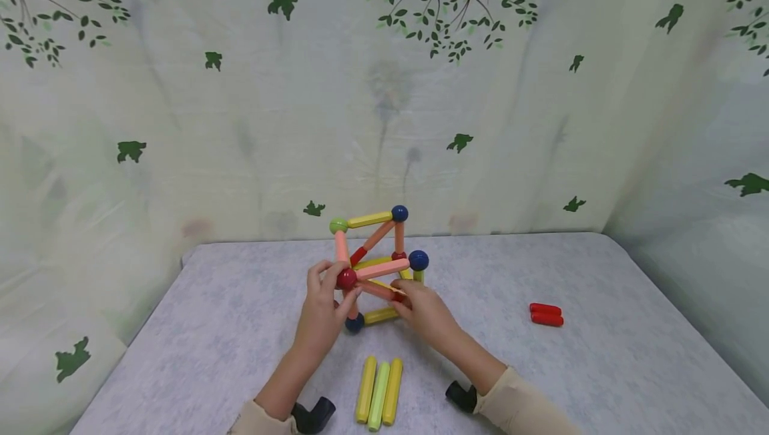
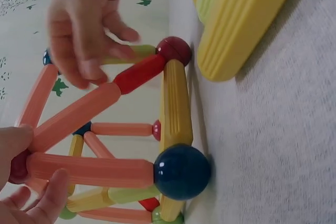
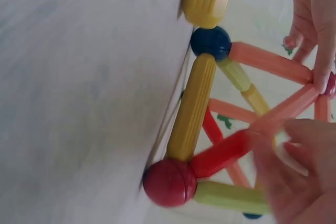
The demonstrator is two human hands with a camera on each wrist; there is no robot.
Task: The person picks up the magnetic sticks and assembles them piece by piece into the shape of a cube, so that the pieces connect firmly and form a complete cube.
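Observation:
A frame of magnetic rods and balls (image 1: 372,261) stands on the table. My left hand (image 1: 321,301) holds the red ball (image 1: 346,279) at its upper near corner, fingers and thumb around it. From that ball a pink rod (image 2: 79,116) slopes down and meets a short red rod (image 2: 139,74), which reaches a lower red ball (image 3: 169,182). My right hand (image 1: 423,305) is beside this sloping pair, its loosely bent fingertips close to where pink meets red. They are blurred in the right wrist view; contact is hard to tell. A dark blue ball (image 2: 182,172) forms a bottom corner.
Two yellow rods and one light green rod (image 1: 378,395) lie side by side in front of the frame. Two short red rods (image 1: 546,315) lie at the right on the grey table (image 1: 601,368). A leaf-patterned curtain (image 1: 240,121) hangs behind the table.

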